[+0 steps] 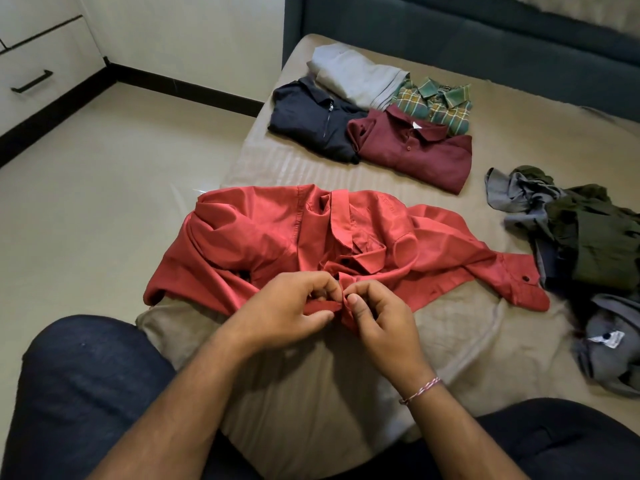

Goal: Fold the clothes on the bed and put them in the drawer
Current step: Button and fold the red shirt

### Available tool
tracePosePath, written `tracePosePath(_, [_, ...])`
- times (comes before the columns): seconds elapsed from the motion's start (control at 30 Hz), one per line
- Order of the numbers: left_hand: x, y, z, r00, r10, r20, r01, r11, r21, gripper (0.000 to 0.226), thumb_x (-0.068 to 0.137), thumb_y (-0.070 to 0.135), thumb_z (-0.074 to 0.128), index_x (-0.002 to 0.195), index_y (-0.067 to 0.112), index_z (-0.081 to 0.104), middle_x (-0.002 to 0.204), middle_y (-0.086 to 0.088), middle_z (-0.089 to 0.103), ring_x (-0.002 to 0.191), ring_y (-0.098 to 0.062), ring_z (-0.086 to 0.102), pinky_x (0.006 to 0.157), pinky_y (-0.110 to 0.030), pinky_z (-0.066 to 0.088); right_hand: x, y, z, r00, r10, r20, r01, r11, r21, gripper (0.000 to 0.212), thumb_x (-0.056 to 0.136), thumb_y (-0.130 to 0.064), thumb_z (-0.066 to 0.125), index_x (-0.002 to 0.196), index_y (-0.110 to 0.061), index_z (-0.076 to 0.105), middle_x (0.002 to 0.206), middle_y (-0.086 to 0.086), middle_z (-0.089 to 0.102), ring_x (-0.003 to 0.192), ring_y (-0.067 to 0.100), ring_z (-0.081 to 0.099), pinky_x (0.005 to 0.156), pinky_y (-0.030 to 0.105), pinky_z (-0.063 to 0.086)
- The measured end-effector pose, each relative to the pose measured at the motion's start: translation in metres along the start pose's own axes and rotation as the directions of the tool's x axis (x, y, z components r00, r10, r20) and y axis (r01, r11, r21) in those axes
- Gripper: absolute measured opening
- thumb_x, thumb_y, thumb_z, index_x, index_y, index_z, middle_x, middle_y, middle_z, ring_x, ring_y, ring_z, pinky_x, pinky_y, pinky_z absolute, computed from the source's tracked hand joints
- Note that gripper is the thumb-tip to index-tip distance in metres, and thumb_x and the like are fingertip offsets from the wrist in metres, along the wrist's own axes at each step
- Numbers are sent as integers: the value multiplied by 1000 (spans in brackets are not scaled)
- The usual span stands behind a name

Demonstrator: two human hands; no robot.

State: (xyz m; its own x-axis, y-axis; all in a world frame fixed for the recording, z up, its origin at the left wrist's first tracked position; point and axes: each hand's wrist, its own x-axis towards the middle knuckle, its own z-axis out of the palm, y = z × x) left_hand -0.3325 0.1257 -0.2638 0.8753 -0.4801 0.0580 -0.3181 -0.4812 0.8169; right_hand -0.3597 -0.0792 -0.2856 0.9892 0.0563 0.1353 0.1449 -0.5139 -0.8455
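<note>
My left hand (294, 308) and right hand (375, 317) both pinch the red shirt (263, 237) placket on the bed (450, 341).

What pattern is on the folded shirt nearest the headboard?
The folded shirt is a green and yellow plaid, seen in the head view.

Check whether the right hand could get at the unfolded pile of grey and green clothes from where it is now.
Probably yes. The right hand pinches the red shirt together with the left hand, so it must drop that grip first. The unfolded pile lies on its own side on the bed, with only the shirt's sleeve between.
</note>
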Motion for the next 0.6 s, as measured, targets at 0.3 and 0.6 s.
tracePosePath(0.3, [-18, -22, -56, 997, -69, 29, 65, 992, 109, 9, 90, 24, 81, 86, 26, 73, 81, 10, 73, 75, -11, 68, 72, -38, 55, 8, -12, -32, 964, -105, 244, 163, 960, -229, 36, 85, -63, 72, 100, -31, 63, 66, -10, 61, 60, 9, 58, 58, 32, 48])
tracePosePath(0.6, [-26, -19, -82, 987, -95, -129, 94, 995, -17, 17, 86, 19, 85, 91, 24, 70, 78, 8, 70, 68, -8, 62, 66, -29, 50, 20, 0, -75, 921, 34, 387, 75, 962, -262, 8, 95, -26, 74, 87, -30, 73, 75, -14, 69, 69, 4, 62, 66, 32, 51])
